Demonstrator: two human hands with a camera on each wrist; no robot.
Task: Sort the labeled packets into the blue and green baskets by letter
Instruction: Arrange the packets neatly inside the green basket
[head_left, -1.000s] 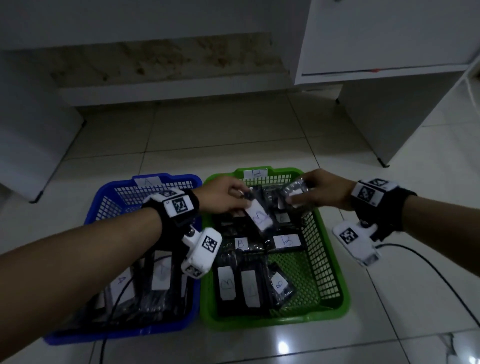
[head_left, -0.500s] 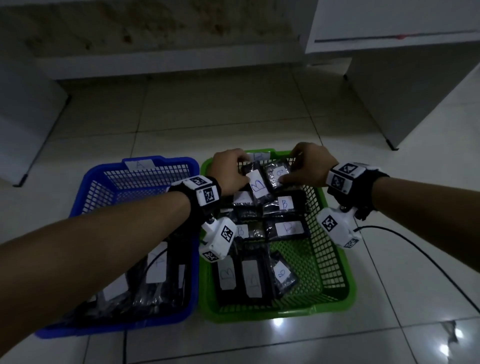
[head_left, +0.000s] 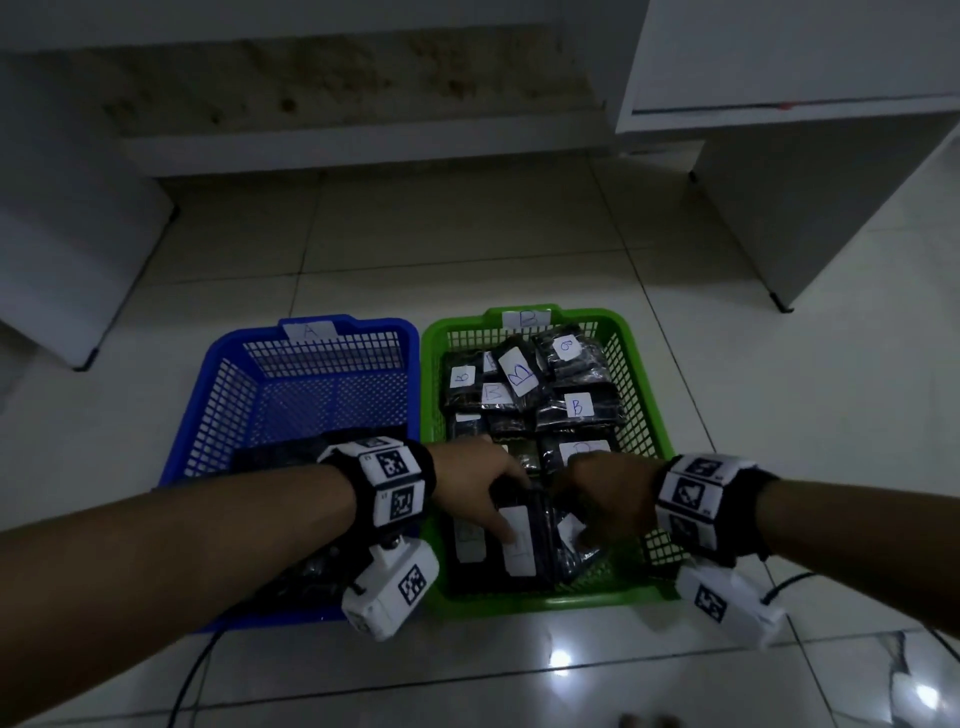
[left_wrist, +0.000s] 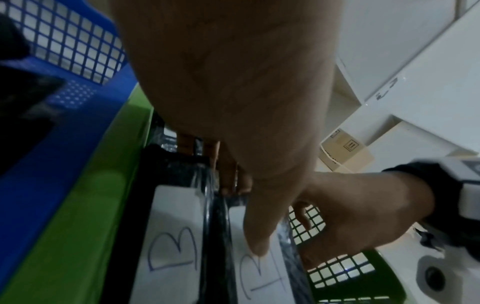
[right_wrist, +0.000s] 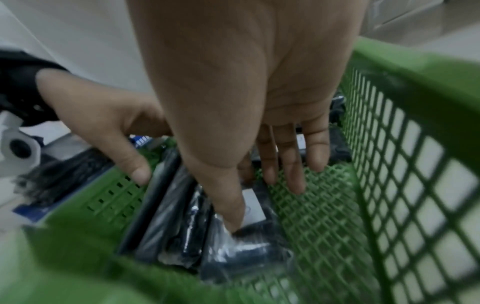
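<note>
With both the left hand (head_left: 480, 480) and right hand (head_left: 605, 496) seemingly pinching black plastic B-labelled packets (head_left: 519, 540) at the green mesh basket's (head_left: 657, 415) six o'clock, flat, untangled placement is advised

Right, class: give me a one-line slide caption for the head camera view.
Both hands, left hand and right hand, reach into the near end of the green basket among B-labelled packets, beside the blue basket.

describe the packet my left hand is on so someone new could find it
In the green basket, look at the near row of black packets. The middle packet, under the left hand, wears a long upright white label, between a dimmer-labelled packet and a tilted one.
</note>
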